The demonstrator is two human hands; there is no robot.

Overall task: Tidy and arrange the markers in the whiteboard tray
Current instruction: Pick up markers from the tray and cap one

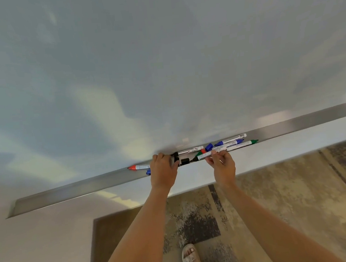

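Sandalled feet (192, 260) on a mottled beige-and-grey carpet (280, 205) lay nearest the camera; two bare forearms rose from there to the task's things.

Item: long brushed-metal whiteboard tray (68, 192), fixed under a pale whiteboard (161, 58).

Contents: white-barrelled markers, bunched and crossing near the tray's middle. A red-capped marker (138, 167) lay just left of the left hand, a blue cap (148, 172) at the front edge. Toward the right end lay blue-capped markers (230, 139) by the back wall and a green-capped marker (243, 144) in front.

Left hand (163, 169): fingers curled round a black-ended marker (175, 158) at the back edge.

Right hand (221, 162): fingertips pinched a white-barrelled marker with a dark tip (209, 153), raised slightly over the pile.

Step judged: untangling the heap. Advice: lift each crossed marker clear, not dragging neighbours; lay all parallel to the tray's length, caps one way, seated against the back wall so none rolls off the front edge.
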